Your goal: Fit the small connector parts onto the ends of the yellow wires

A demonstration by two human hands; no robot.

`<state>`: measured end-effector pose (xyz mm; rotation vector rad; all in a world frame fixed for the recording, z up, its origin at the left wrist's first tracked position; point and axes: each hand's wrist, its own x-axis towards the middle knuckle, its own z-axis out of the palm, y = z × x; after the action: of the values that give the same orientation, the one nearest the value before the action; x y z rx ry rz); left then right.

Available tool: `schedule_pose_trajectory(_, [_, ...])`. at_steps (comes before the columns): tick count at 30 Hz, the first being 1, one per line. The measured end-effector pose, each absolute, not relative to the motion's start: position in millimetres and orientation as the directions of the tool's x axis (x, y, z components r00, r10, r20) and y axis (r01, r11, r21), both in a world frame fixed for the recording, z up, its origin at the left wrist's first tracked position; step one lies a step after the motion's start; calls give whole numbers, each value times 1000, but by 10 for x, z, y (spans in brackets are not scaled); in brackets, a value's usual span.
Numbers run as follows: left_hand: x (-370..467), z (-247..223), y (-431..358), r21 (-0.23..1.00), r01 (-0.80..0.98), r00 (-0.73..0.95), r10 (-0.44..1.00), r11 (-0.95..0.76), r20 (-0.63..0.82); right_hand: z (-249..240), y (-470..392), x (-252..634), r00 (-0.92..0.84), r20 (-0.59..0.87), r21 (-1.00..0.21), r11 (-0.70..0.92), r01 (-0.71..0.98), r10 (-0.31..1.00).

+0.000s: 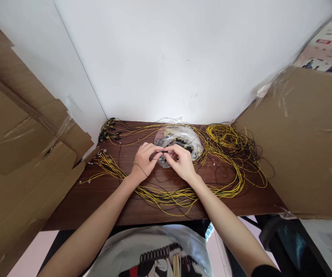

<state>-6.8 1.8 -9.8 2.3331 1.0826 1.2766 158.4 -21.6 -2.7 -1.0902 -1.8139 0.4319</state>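
At the middle of the table, my left hand [145, 161] and my right hand [182, 161] meet fingertip to fingertip. Pinched between them is a small black connector [165, 151], partly covered by the fingers. A thin black wire [139, 166] runs over the back of my left hand. Right behind the hands lies a clear plastic bag [196, 143] with small black and yellow parts inside. Beneath the forearms, a bundle of yellow and black wires [166, 196] crosses the table.
The brown table [79, 204] backs onto a white wall [177, 69]. Black connectors [104, 132] cluster at the back left, with white wire ends [89, 181] in front. Tangled wires [226, 136] lie at the back right. Cardboard panels [18, 165] [304, 146] flank both sides.
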Motion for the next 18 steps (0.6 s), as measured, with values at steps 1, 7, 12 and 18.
schedule_pose_trajectory(1, [-69,-97,20,544,485,334,720,-685,608,-27,-214,1583,-155,538,-685,537,492,829])
schedule_pose_trajectory(7, [-65,-89,31,556,505,308,739,-661,599,-20,-192,1581,-109,509,-748,501,436,854])
schedule_pose_trajectory(12, [-69,-75,39,570,532,275,765,-626,583,-13,-169,1592,-50,461,-823,448,350,886])
schedule_pose_trajectory(18, [-81,-66,51,587,527,230,768,-615,598,-36,-143,1612,-1,399,-881,384,276,917])
